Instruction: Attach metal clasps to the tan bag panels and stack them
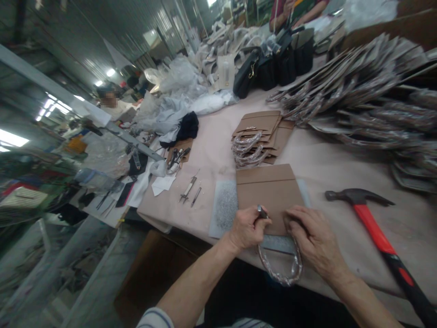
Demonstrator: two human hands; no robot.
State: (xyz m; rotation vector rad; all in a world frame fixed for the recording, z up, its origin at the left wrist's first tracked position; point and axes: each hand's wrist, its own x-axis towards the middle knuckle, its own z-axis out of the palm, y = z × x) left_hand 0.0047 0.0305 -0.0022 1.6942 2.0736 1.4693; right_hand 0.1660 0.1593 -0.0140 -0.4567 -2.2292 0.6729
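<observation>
item: 1 brown panel (pixel 269 189), centre right of the lower frame, lying flat on a speckled slab (pixel 223 207), with a seam line across its upper part. attached or adjoining, junction hidden by my fingers: 1 plastic-wrapped handle (pixel 282 279), its loop hanging below the panel's near edge, bottom centre. my left hand (pixel 251 226): closed in a fist around 1 short metal tool (pixel 262 212), its end showing above the fingers, over the lower left part of the panel. my right hand (pixel 316 234): fingers curled at the panel's lower right edge, beside the handle; whether they pinch it or only press it, i cannot tell. to the right: 1 claw hammer (pixel 372 223), dark head, red and black grip, lying apart from my hands. just above the panel, centre: 1 stack of similar brown panels (pixel 261 122), their wrapped handles (pixel 247 148) bunched at its left. upper right: 1 large heap of panels (pixel 355 84) with wrapped loops. upper centre right: several black bags (pixel 287 61), standing close together. left of the slab: 1 caliper-like tool (pixel 187 189) and 1 thin rod (pixel 195 197), side by side. further left: white paper scraps (pixel 163 184). all on 1 pale covered table (pixel 208 146). top right: 1 co-worker's arms (pixel 309 13), partly cut by the frame.
</observation>
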